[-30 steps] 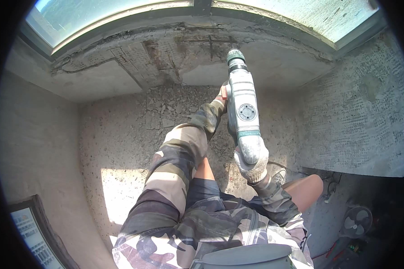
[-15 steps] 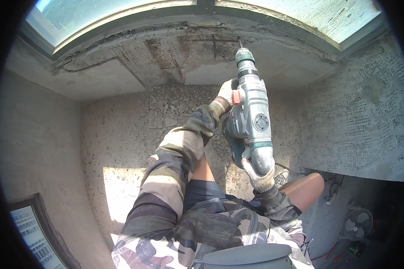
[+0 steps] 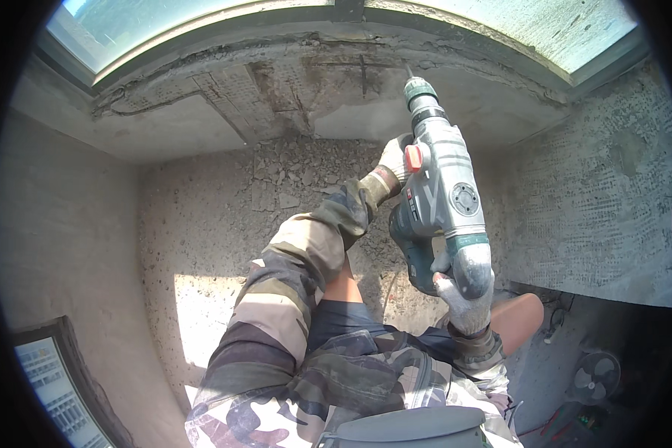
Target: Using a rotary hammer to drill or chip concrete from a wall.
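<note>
A grey and dark green rotary hammer drill (image 3: 449,168) with a red knob points away from me, its bit at the broken concrete ledge (image 3: 396,97) under the window. My gloved left hand (image 3: 394,157) is closed at the drill's front left side, partly hidden behind the body. At the rear, my gloved right hand (image 3: 464,302) wraps round the grip, with some fingers inside the handle opening. The bit's tip meets the crumbled edge; whether it is sunk in cannot be made out. Rusty rebar (image 3: 364,75) is exposed to the left of the bit.
Rubble (image 3: 291,172) lies on the floor below the ledge. Framed windows (image 3: 201,30) run above it. A rough grey panel (image 3: 597,201) stands at the right. At the lower right are a fan (image 3: 596,377) and a cable (image 3: 554,325). My bare knee (image 3: 519,321) is near my right hand.
The drill's rear has swung right and toward me, with my right hand moving along. My left hand has shifted slightly right. The bit stays near the same part of the ledge.
</note>
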The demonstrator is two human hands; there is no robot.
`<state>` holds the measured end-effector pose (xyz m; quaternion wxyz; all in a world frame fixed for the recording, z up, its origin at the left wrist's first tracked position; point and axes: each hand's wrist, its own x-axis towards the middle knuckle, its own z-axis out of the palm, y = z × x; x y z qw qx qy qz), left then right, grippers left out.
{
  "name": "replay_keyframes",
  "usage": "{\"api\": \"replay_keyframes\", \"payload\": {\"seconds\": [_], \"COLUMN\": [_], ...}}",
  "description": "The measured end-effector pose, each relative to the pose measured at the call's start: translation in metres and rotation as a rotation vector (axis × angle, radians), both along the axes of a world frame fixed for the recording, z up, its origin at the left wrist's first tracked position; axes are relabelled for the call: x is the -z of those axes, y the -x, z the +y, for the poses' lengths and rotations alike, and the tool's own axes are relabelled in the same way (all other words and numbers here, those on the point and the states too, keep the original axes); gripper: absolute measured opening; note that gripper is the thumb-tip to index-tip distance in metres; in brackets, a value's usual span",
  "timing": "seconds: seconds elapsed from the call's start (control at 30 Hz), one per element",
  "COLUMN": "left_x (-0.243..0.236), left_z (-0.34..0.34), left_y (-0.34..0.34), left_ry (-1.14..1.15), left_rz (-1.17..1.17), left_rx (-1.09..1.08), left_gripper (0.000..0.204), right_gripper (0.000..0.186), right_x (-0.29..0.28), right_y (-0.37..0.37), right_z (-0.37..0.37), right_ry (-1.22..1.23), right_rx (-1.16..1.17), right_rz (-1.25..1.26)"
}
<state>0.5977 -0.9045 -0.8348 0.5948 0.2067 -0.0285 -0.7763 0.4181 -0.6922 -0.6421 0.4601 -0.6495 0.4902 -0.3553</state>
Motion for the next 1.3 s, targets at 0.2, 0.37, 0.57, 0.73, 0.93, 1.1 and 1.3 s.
{"api": "replay_keyframes", "payload": {"seconds": [0.2, 0.37, 0.57, 0.73, 0.93, 1.1, 1.3], "left_x": [-0.017, -0.013, -0.033, 0.001, -0.006, 0.016, -0.054], "left_z": [0.000, -0.008, 0.003, -0.001, -0.007, -0.010, 0.005], "left_y": [-0.007, -0.018, -0.010, -0.006, -0.012, -0.018, 0.001], "left_ry": [-0.040, 0.073, 0.087, 0.053, 0.378, 0.276, 0.447], "left_rz": [0.000, -0.114, -0.252, -0.130, -0.810, -0.556, -1.092], "left_rx": [0.006, -0.032, -0.003, -0.069, -0.027, -0.006, 0.028], "left_gripper": [0.039, 0.039, 0.041, 0.042, 0.037, 0.035, 0.037], "right_gripper": [0.025, 0.023, 0.022, 0.031, 0.035, 0.027, 0.029], "right_x": [0.014, 0.004, -0.005, 0.002, 0.056, 0.033, -0.030], "right_y": [-0.005, -0.027, -0.013, -0.003, 0.021, 0.010, 0.020], "right_z": [-0.005, -0.021, -0.031, -0.004, -0.013, -0.015, -0.032], "right_ry": [-0.094, 0.027, -0.088, -0.075, -0.191, -0.245, -0.188], "right_rx": [0.105, 0.031, 0.023, -0.058, 0.047, 0.013, 0.160], "right_rz": [0.001, -0.099, -0.142, -0.079, -0.244, -0.296, -0.242]}}
